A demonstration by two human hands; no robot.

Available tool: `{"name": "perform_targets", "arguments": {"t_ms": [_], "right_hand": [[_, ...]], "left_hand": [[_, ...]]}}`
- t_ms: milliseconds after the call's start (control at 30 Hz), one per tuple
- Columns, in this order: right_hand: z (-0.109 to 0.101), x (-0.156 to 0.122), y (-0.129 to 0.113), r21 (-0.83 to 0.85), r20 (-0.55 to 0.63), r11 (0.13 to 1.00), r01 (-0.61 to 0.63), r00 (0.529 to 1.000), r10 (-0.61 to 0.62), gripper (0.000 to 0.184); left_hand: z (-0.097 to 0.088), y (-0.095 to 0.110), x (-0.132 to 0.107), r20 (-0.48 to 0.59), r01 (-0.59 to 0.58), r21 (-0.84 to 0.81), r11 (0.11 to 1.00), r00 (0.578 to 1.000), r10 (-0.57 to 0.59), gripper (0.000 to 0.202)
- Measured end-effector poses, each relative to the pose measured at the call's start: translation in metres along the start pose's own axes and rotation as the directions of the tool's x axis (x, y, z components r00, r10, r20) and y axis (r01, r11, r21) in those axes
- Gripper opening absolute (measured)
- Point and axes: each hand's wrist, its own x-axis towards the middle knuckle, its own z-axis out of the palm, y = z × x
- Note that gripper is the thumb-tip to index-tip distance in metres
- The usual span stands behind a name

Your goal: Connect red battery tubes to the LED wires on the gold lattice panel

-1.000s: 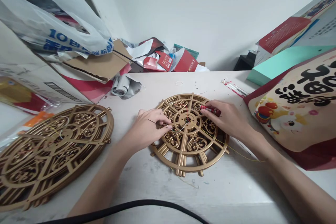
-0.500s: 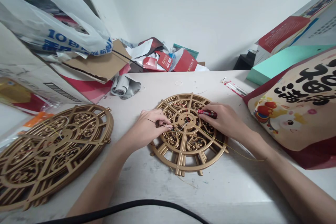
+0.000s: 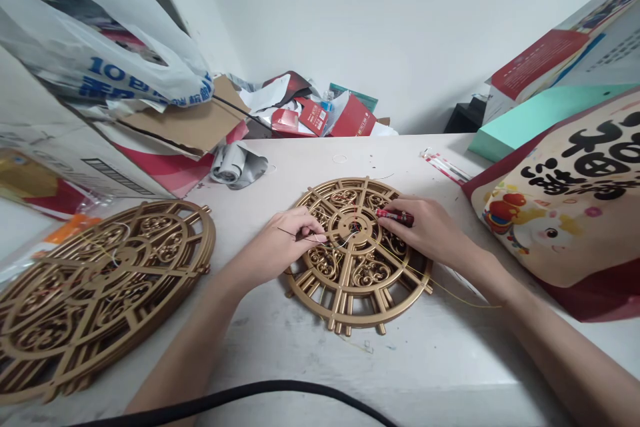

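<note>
A round gold openwork frame (image 3: 350, 282) with scroll ornaments lies on the white table in front of me. My left hand (image 3: 287, 240) is over its left side, thumb and fingers pinched on thin wires, one dark (image 3: 286, 232) and one pale. My right hand (image 3: 423, 223) rests at the frame's right side, fingers closed round a small red printed cylinder (image 3: 397, 217) that points toward the hub. Its exact kind is unclear. Fine red and white wires (image 3: 356, 230) come out at the hub. A yellow wire (image 3: 463, 299) runs from there under my right forearm.
More gold round frames (image 3: 133, 320) lie stacked at left, near a cardboard box and a white plastic bag (image 3: 150, 90). A printed bag (image 3: 560, 213) stands at right. Red boxes and papers (image 3: 353, 119) lie behind the table. A black cable (image 3: 280, 385) crosses the front.
The gold frame has turned or shifted very slightly under my hands. My left hand still pinches the wires, and my right hand keeps the red cylinder in nearly the same place.
</note>
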Motion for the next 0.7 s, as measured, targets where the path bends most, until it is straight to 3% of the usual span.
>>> {"name": "perform_targets", "arguments": {"t_ms": [133,233,333,433,533,633,700], "right_hand": [[-0.005,0.000,-0.002,0.053,-0.057,0.999,0.000,0.998,0.003,0.025],[-0.011,0.000,-0.005,0.106,-0.205,0.994,0.002,0.978,0.020,0.023],[-0.017,0.000,-0.004,0.137,-0.417,0.991,0.002,0.907,0.056,0.023],[-0.022,0.001,0.001,0.183,-0.600,0.983,-0.008,0.791,0.118,0.023],[-0.025,0.002,0.007,0.215,-0.709,0.976,-0.022,0.684,0.171,0.024],[-0.026,0.005,0.013,0.227,-0.752,0.973,-0.042,0.627,0.202,0.024],[-0.025,0.006,0.015,0.240,-0.747,0.970,-0.044,0.629,0.214,0.023]], "left_hand": [[-0.002,0.000,0.000,-0.007,0.002,-0.001,1.000,1.000,-0.002,0.016],[-0.004,0.001,-0.001,-0.014,-0.002,-0.002,1.000,1.000,0.002,0.018],[-0.007,0.001,-0.003,-0.025,-0.009,-0.006,1.000,1.000,0.009,0.019],[-0.009,0.001,-0.005,-0.045,-0.013,0.003,1.000,0.999,0.013,0.019],[-0.015,0.003,-0.007,-0.061,-0.023,0.023,0.999,0.998,0.025,0.022],[-0.028,0.003,-0.016,-0.093,-0.011,0.050,0.999,0.996,0.015,0.027],[-0.042,0.000,-0.028,-0.149,0.030,0.091,0.995,0.989,-0.016,0.028]]}}
